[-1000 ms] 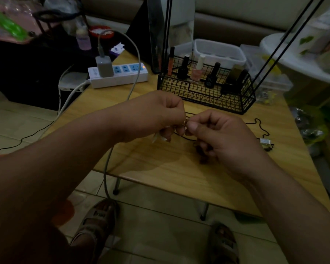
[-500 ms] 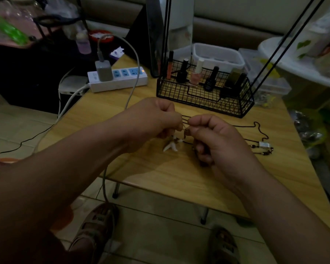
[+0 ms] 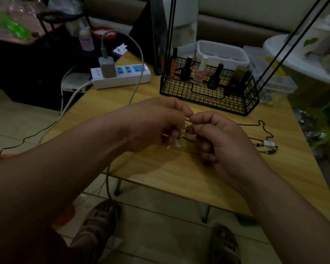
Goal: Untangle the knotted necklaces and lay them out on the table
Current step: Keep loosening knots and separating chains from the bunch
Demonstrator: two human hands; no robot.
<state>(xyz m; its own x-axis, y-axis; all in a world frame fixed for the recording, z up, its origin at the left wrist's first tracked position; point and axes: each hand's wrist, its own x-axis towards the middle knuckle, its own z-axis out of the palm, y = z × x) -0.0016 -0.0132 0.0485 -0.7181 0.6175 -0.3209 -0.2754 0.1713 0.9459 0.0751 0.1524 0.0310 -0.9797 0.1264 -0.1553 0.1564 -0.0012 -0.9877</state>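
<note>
Centrally, knot: small brownish tangle [image 3: 189,129] of the necklaces, held just above the table [image 3: 179,178] between the two hands.
Left hand [image 3: 156,122]: fingers curled, thumb and forefinger pinched on a strand at the knot; a pale pendant piece [image 3: 174,144] hanging just under it.
Right hand [image 3: 219,136]: fingers clenched, thumb and forefinger pinched on the same tangle, fingertips touching the left hand's.
Black cord [image 3: 263,130]: trailing right from the hands, lying slack on the wood, ending in a silvery rectangular pendant [image 3: 269,143] with dark beads.
Wire basket [image 3: 208,92]: far side of the table, holding nail polish bottles.
Power strip [image 3: 122,77]: far left, charger plugged in, grey cable hanging off the near edge.
Floor: tiled; two sandalled feet near.
</note>
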